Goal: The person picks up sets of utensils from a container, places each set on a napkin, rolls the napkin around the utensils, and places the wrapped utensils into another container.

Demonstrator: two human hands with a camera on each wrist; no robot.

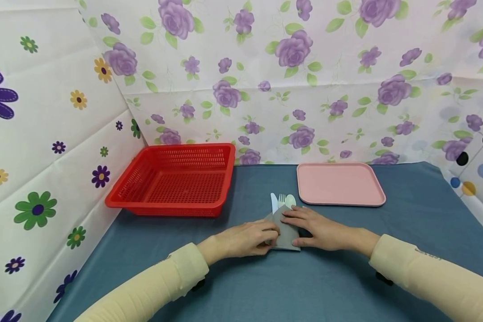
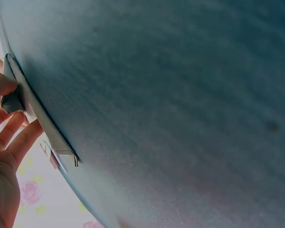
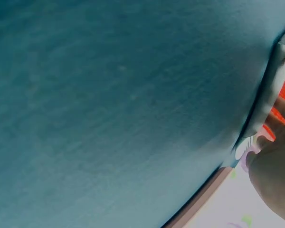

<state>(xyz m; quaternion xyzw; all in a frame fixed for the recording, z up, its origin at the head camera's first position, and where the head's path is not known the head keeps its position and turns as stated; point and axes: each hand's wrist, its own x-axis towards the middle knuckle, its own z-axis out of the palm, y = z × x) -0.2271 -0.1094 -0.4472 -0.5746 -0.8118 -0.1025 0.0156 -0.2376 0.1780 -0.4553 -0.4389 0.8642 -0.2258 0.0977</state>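
While the left hand [image 1: 245, 239] pinches the left part of the napkin [image 1: 286, 235], the right hand [image 1: 319, 229] rests on its right part. The left grip is narrow: thumb and fingers close on a fold, shown in the left wrist view as a small dark flap. The right grip is wide: the fingers extend over the upper right part, the thumb lies near the lower right edge, and nothing is clasped.

The napkin lies on the table [image 1: 241, 290], between the two hands and nearer the person than the basket [image 1: 169, 209] and the tray [image 1: 340, 183]. It is plain grey and folded into a narrow packet. Its upper edge rises to a point; its lower edge is nearly straight. The left wrist view shows stacked layers at one end.

Three pale utensils project from the top of the packet, side by side: the knife [image 1: 274, 202] at left, the fork [image 1: 281, 200] at centre, the spoon [image 1: 290, 201] at right. Their lower portions are hidden.

The basket is red and perforated; the tray is pink and shallow.
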